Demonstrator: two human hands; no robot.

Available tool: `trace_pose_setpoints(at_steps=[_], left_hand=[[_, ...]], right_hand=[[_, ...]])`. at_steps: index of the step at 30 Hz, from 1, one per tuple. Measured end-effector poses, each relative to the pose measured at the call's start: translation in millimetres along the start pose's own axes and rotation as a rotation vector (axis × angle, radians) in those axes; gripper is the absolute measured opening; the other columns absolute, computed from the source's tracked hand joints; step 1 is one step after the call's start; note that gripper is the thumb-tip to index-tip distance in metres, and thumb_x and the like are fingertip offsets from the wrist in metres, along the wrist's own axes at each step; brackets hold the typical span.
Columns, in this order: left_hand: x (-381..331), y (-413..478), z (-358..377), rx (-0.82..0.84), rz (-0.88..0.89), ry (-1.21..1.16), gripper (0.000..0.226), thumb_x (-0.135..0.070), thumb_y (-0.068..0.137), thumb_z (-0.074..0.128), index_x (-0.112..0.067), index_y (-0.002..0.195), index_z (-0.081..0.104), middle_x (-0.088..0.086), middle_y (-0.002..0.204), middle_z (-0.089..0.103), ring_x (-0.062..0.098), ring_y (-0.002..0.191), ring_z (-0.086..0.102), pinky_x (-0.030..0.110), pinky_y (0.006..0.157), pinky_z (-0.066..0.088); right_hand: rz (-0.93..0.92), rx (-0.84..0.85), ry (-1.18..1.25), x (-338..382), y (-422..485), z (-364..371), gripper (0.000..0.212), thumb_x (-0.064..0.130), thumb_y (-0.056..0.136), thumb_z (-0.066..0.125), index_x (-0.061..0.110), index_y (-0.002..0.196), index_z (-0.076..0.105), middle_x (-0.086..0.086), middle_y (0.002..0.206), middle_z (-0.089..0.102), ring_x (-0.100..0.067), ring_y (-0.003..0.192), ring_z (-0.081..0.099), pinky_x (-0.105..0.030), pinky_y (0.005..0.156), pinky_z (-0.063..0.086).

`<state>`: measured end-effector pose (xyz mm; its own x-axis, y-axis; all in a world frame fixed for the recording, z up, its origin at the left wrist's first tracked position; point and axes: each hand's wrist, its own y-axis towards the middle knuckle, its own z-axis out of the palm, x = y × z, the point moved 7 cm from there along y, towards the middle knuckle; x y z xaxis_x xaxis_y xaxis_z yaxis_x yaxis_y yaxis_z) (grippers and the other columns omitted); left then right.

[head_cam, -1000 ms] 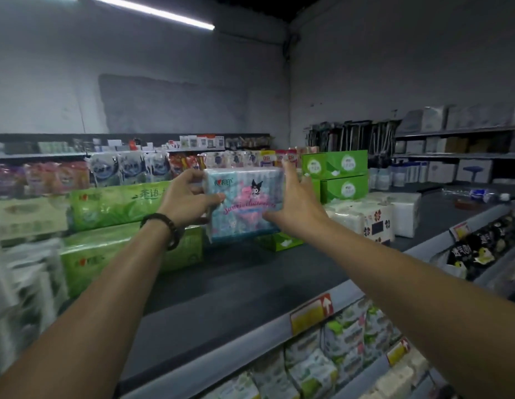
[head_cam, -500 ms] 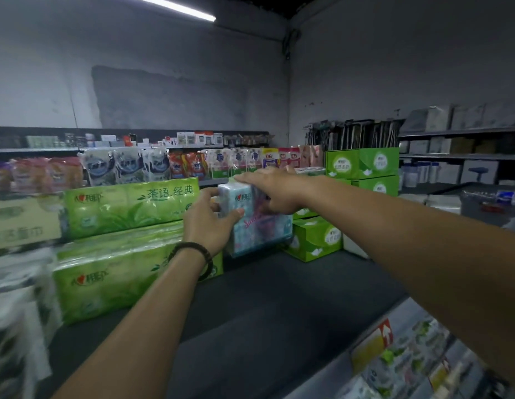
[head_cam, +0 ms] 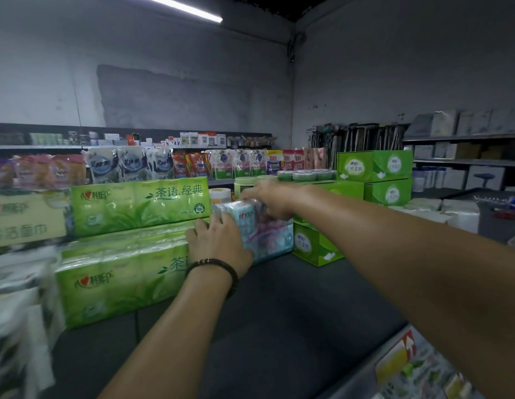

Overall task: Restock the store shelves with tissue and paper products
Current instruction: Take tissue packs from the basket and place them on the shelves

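Stacked green tissue packs (head_cam: 135, 205) are sitting at left, already shelved. My left hand (head_cam: 219, 240) is gripping the near end of the blue-and-pink tissue pack (head_cam: 275, 236), fingers curled round it. My right hand (head_cam: 268, 198) is clamping its top. Pack is sitting on or just above the dark shelf top (head_cam: 279, 326), between the green packs and the green tissue boxes (head_cam: 314, 243). I'm judging this placement nearly done, with release and more stock remaining.
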<state>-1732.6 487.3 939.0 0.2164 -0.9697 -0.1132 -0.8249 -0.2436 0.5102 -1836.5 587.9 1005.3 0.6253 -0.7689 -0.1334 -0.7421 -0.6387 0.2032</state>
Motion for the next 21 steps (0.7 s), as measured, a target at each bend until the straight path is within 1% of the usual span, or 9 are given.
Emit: trace_pose_setpoints(at_steps=[2,4,7,9,13,14,16,18,21], left_hand=[[-1.1,0.1,2.3,0.036,-0.002,0.045,0.084,-0.065,0.08,0.07,-0.015,0.143,0.043,0.01,0.149,0.048,0.038,0.13,0.046,0.05,0.105,0.038],[-2.2,1.4,4.6,0.038,-0.003,0.052,0.09,-0.067,0.081,0.069,-0.014,0.148,0.039,0.011,0.152,0.046,0.038,0.131,0.046,0.051,0.106,0.038],[-2.6,2.4,6.4,0.045,-0.008,0.004,0.108,-0.068,0.082,0.066,-0.018,0.161,0.013,0.013,0.16,0.04,0.041,0.135,0.043,0.054,0.107,0.035],[-1.5,3.6,9.1,0.08,0.019,-0.012,0.11,-0.068,0.084,0.062,-0.031,0.163,-0.004,0.015,0.165,0.034,0.044,0.137,0.04,0.056,0.108,0.033],[3.6,4.0,4.7,0.176,0.051,-0.041,0.108,-0.072,0.085,0.062,-0.041,0.163,-0.006,0.014,0.168,0.029,0.044,0.143,0.037,0.055,0.114,0.031],[3.4,3.3,1.9,0.198,0.052,-0.063,0.109,-0.072,0.085,0.063,-0.04,0.163,-0.005,0.016,0.167,0.031,0.045,0.144,0.036,0.055,0.115,0.031],[3.7,1.7,-4.5,0.237,0.048,-0.106,0.108,-0.072,0.084,0.066,-0.039,0.164,0.0,0.02,0.163,0.034,0.046,0.144,0.037,0.055,0.117,0.032],[-2.9,-5.4,-20.7,0.304,0.085,-0.076,0.104,-0.078,0.078,0.062,-0.037,0.161,0.015,0.021,0.159,0.038,0.047,0.142,0.039,0.058,0.117,0.035],[-40.5,-30.0,-66.7,0.357,0.26,-0.109,0.091,-0.078,0.084,0.06,-0.03,0.158,0.035,0.011,0.157,0.046,0.035,0.138,0.049,0.046,0.116,0.04]], right_hand=[[0.051,-0.009,-0.097,-2.1,-2.8,9.7,0.082,0.008,0.093,0.074,0.051,0.154,0.038,-0.009,0.161,0.032,-0.039,0.143,0.043,-0.047,0.09,0.055],[0.079,-0.025,-0.236,-0.4,-9.5,10.6,0.089,0.018,0.095,0.074,0.056,0.16,0.026,-0.015,0.171,0.018,-0.044,0.157,0.023,-0.06,0.114,0.042],[0.09,-0.003,-0.235,6.3,-17.0,8.6,0.101,0.012,0.093,0.076,0.054,0.164,0.019,-0.018,0.175,0.007,-0.044,0.162,0.007,-0.055,0.111,0.046],[0.084,0.035,-0.147,7.4,-21.7,11.0,0.107,0.009,0.092,0.076,0.052,0.166,0.011,-0.014,0.175,0.008,-0.043,0.162,0.005,-0.056,0.112,0.045],[0.054,0.037,0.067,-0.4,-49.9,-1.2,0.108,0.0,0.097,0.066,0.04,0.168,-0.004,-0.002,0.178,0.007,-0.035,0.162,0.015,-0.053,0.124,0.035],[0.047,-0.01,0.112,-2.6,-63.3,-10.1,0.101,0.0,0.099,0.063,0.035,0.169,0.001,-0.001,0.178,0.009,-0.032,0.162,0.017,-0.05,0.125,0.032],[0.022,-0.137,0.153,-6.7,-95.3,-25.4,0.078,0.011,0.102,0.065,0.026,0.167,0.024,-0.004,0.171,0.03,-0.026,0.154,0.035,-0.044,0.123,0.035],[0.009,-0.224,0.183,-9.5,-136.1,-30.5,0.056,0.026,0.102,0.069,0.023,0.154,0.049,-0.004,0.151,0.054,-0.019,0.127,0.054,-0.039,0.112,0.045],[0.005,-0.172,0.152,-16.2,-206.2,-12.3,0.042,0.038,0.1,0.071,0.024,0.138,0.062,0.0,0.129,0.066,-0.011,0.101,0.053,-0.029,0.089,0.043]])
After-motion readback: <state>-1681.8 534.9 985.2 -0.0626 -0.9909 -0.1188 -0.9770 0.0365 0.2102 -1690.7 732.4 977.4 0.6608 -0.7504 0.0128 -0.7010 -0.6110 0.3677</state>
